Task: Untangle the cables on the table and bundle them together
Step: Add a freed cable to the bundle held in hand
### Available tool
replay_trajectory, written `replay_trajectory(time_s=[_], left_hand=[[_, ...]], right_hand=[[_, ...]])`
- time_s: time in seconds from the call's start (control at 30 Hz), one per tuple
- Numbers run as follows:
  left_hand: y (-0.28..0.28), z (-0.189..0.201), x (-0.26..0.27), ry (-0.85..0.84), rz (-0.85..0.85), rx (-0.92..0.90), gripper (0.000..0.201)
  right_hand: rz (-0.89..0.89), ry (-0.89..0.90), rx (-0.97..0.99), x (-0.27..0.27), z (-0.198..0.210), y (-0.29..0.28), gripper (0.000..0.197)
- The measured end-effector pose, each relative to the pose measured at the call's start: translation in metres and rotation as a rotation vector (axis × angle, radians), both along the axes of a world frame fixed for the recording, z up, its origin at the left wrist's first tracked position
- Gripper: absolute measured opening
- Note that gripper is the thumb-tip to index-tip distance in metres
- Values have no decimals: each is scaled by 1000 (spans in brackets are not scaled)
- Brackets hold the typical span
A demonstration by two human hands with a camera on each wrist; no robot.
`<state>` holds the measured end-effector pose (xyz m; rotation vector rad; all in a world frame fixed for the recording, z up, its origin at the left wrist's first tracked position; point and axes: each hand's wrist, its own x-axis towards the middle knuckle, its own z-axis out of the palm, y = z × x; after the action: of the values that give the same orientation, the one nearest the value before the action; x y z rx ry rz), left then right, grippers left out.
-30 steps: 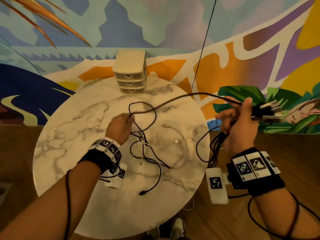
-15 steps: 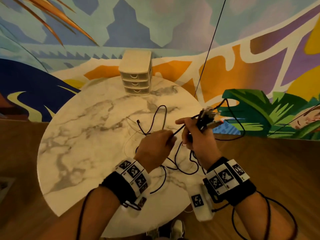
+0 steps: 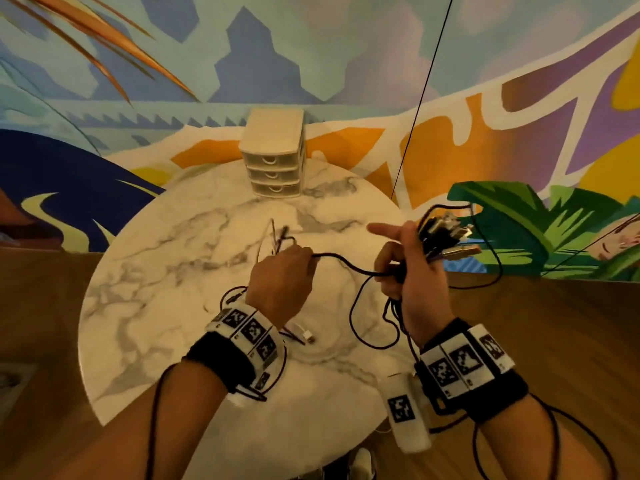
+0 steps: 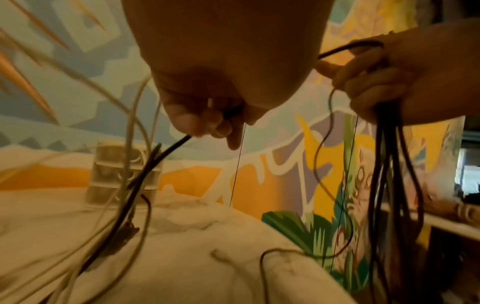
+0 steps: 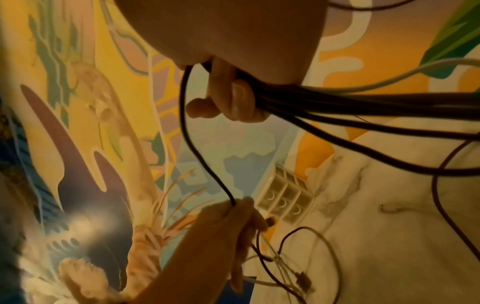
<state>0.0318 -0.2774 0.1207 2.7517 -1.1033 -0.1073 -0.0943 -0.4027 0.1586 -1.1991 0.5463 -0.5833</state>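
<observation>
The drawer unit point(image 3: 273, 154) stands at the far edge of the table point(image 3: 145, 306). The left hand point(image 3: 280, 282) is above the table centre, the right hand point(image 3: 412, 271) to its right; one cable point(image 3: 346, 263) spans between them. Loose cables point(image 3: 298, 336), apparently still tangled, lie below the hands.

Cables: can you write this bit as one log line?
left hand grips black cable | right hand holds bundle | cable spans both

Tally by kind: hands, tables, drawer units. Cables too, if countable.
Hands: 2, left hand and right hand
Table: 1
Drawer unit: 1
Cables: tangled, cannot count
Total without cables: 4
</observation>
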Motion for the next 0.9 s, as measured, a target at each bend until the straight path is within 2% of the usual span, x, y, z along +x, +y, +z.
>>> replay_trajectory(time_s=[0.07,0.2,0.3,0.37,0.43,0.5,0.6,0.67,0.9], left_hand=[[-4,2,0,-20,46,-12,36],[-3,-5,6,14,100,94,39],[1,-8,20,36,193,96,44],[-7,0,12,-10,141,114,43],[-18,8,-8,-73,15,150,41],[-23,8,-28,-55,-39,163,40],[-16,-6,-41,-5,-46,123,38],[-11,-13,-47,10,-75,98,38],[-7,-20,-46,-40,-174,44,29]], right_hand=[[38,18,-9,1,-3,7,47],[40,-40,28,2,-5,11,56],[68,-7,8,2,-9,8,48],[113,64,-52,3,-16,8,37],[165,157,-152,7,-23,12,25],[150,246,-213,13,-30,10,18],[97,374,-201,17,-42,1,30],[149,435,-181,15,-49,2,39],[233,598,-294,21,-57,7,37]])
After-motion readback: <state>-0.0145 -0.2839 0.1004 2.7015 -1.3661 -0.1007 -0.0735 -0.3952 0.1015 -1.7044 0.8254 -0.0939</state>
